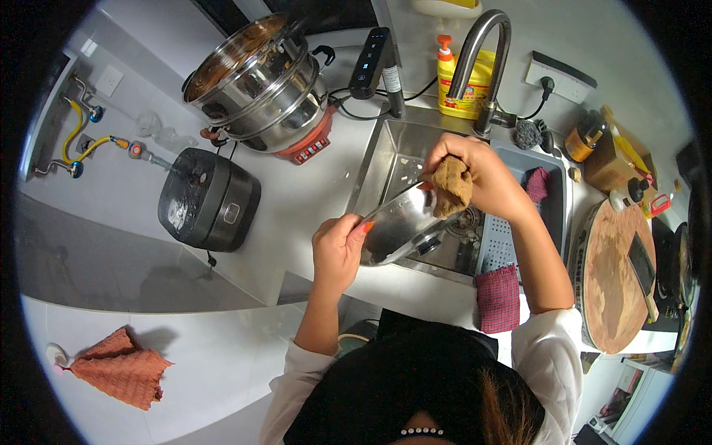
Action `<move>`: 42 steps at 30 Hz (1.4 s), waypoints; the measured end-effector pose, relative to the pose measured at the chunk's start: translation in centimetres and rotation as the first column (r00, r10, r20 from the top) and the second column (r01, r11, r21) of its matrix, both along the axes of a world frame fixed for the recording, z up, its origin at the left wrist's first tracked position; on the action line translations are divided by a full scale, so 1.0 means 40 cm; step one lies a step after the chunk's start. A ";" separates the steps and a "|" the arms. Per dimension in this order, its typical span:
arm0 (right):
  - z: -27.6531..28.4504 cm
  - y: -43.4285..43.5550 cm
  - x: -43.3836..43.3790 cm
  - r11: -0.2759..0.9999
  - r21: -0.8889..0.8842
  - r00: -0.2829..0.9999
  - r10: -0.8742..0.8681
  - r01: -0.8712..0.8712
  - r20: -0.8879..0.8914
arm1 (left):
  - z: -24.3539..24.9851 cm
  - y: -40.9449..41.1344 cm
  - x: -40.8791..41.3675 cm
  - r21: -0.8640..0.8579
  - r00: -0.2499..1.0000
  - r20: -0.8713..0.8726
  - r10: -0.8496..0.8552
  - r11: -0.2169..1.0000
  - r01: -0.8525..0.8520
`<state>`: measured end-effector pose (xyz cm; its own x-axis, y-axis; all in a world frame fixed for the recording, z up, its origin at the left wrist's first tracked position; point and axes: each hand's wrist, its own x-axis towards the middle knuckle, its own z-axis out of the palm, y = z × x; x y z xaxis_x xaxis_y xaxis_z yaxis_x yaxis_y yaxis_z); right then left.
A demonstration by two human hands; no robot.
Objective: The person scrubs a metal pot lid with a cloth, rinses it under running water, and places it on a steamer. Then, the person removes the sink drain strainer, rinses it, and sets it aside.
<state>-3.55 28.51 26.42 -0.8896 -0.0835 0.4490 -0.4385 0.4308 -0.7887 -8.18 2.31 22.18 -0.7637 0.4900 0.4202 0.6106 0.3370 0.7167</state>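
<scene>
A shiny metal pot lid (397, 225) with a dark knob is tilted over the near left part of a stainless steel sink (374, 161). My left hand (340, 250) grips its left edge, thumb on the metal. At the lid's upper right, my right hand (481, 172) holds a brown cloth (453, 186) against the rim, and some of its fingers are hidden behind cloth and lid. Pale food scraps lie in the sink near the drain. A curved metal faucet (489, 61) stands behind the sink.
A steel steamer pot (267, 83) sits on a red cooker left of the sink, near a dark rice cooker (208, 200). On the right are a grey drain basket (500, 239), a checked cloth (498, 300), and a round wooden board (606, 278) bearing a cleaver (641, 264).
</scene>
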 end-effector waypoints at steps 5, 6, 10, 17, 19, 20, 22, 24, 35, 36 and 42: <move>-0.014 0.018 -0.001 0.998 -0.055 0.998 -0.007 0.010 0.058 | -0.024 0.010 0.014 0.165 0.975 0.222 0.013 0.985 -0.051; -0.021 0.022 -0.003 0.997 -0.051 0.997 -0.053 0.056 0.053 | -0.017 0.016 0.023 0.193 0.963 0.268 0.013 0.979 -0.067; -0.049 0.015 -0.017 0.903 -0.123 0.911 -0.410 0.411 0.034 | -0.032 0.033 0.030 0.346 0.944 0.331 -0.020 0.933 -0.102; -0.063 -0.032 0.021 0.721 -0.394 0.754 -0.650 0.570 -0.097 | -0.039 0.035 0.056 0.408 0.865 0.499 0.043 0.870 -0.279; -0.101 -0.055 0.034 0.709 -0.437 0.784 -0.620 0.553 -0.013 | -0.040 0.046 0.066 0.453 0.845 0.535 0.005 0.842 -0.291; -0.113 -0.078 0.035 0.677 -0.458 0.777 -0.627 0.577 0.052 | -0.040 0.049 0.072 0.446 0.833 0.554 -0.003 0.846 -0.293; -0.135 -0.097 0.044 0.759 -0.124 0.752 -0.650 0.639 -0.106 | -0.035 0.049 0.088 0.429 0.806 0.592 -0.014 0.852 -0.300; -0.139 -0.132 0.049 0.767 0.036 0.762 -0.630 0.641 -0.153 | -0.035 0.044 0.106 0.406 0.791 0.611 -0.009 0.862 -0.304; -0.139 -0.275 0.102 0.840 0.255 0.862 -0.395 0.479 -0.319 | -0.074 0.013 0.120 0.569 0.789 0.580 -0.204 0.794 -0.214; -0.147 -0.282 0.111 0.848 0.282 0.877 -0.358 0.449 -0.320 | -0.059 0.029 0.123 0.570 0.770 0.608 -0.195 0.782 -0.252; -0.177 -0.314 0.140 0.833 0.303 0.845 -0.313 0.464 -0.434 | -0.060 0.005 0.116 0.477 0.821 0.549 -0.154 0.865 -0.157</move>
